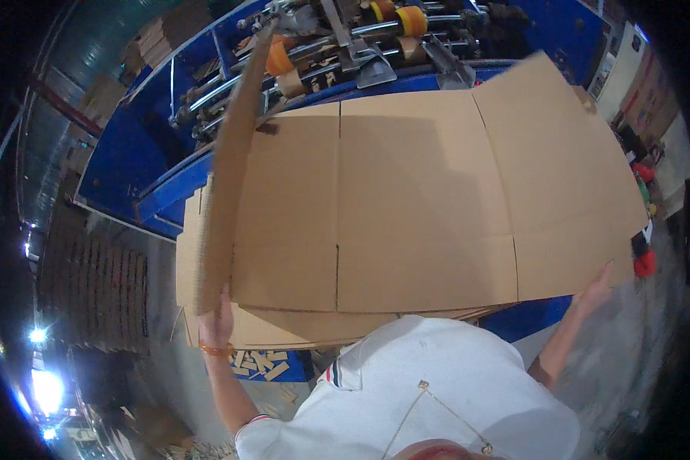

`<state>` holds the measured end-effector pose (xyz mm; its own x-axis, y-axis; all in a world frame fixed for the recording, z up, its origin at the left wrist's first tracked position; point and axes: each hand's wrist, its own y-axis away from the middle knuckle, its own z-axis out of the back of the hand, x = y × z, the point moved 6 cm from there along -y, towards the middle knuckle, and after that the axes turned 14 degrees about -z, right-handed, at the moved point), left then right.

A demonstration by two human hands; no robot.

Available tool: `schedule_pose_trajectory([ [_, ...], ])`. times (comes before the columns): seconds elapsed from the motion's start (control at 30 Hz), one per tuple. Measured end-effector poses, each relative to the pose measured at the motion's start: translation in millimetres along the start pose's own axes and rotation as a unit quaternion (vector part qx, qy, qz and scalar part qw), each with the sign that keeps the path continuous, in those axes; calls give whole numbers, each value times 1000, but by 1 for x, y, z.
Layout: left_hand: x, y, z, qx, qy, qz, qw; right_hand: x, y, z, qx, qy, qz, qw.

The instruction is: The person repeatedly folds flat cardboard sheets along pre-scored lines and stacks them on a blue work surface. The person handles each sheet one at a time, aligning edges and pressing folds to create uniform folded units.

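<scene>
White shirt (445, 376) nearest; beyond it, a creased cardboard sheet (422, 207) lies over more cardboard (284, 326). Left hand (216, 323) clamps its raised flap (234, 169), right hand (593, 291) its near-right corner, fingers partly hidden. Looks light, stiff between creases; best held by opposite edges.

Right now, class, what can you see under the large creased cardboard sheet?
Beneath the cardboard sheet, other cardboard pieces show along the near edge, and a blue surface at the near right. What lies under the sheet's middle is covered, so it cannot be seen.
</scene>
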<state>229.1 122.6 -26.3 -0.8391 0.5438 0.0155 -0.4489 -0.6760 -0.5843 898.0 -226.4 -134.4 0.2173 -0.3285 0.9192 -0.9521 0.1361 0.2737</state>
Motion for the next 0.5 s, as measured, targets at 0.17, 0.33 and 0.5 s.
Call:
schedule_pose_trajectory([
  [0.17,8,4,-26,-125,307,167,929,1,89,-68,145,227,370,889],
  [0.33,-17,9,-75,-96,394,252,879,19,161,-170,369,219,594,681],
  [0.5,-124,-20,-105,27,252,-174,952,-15,161,-171,413,271,614,615],
])
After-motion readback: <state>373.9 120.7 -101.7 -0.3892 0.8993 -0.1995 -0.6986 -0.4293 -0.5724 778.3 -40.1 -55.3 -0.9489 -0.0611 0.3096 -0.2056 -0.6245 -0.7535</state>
